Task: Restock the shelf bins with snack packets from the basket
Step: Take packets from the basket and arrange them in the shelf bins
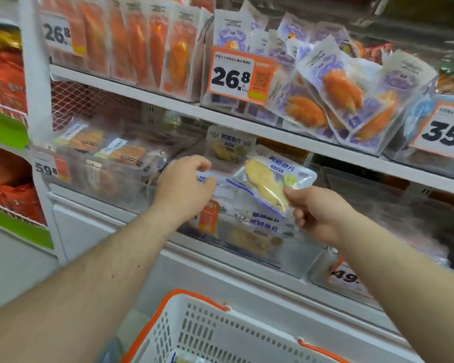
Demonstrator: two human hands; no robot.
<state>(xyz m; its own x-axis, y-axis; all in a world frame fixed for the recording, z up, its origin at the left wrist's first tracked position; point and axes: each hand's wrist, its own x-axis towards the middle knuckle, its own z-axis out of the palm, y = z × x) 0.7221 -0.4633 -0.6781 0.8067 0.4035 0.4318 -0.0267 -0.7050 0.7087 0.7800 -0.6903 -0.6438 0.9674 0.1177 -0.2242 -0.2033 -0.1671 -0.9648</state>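
Note:
My right hand [317, 213] pinches the lower corner of a clear snack packet [269, 179] with a yellow fish slice and blue print, held tilted above a clear shelf bin [278, 254]. That bin holds more of the same packets lying flat. My left hand [185, 188] reaches over the bin's left end, fingers curled round the edge of another blue-and-white packet [207, 180]. One more such packet [230, 148] stands upright at the back of the bin. The white basket [220, 334] with orange handles sits below my arms at the bottom centre.
The upper shelf [142, 91] carries bins of orange packets [147, 43] and purple packets [338, 87] with 26.8 price tags [233, 76]. A left bin [95, 163] holds brown snack packs. Another bin [351, 276] with a price tag sits at lower right. A side rack [5, 127] stands left.

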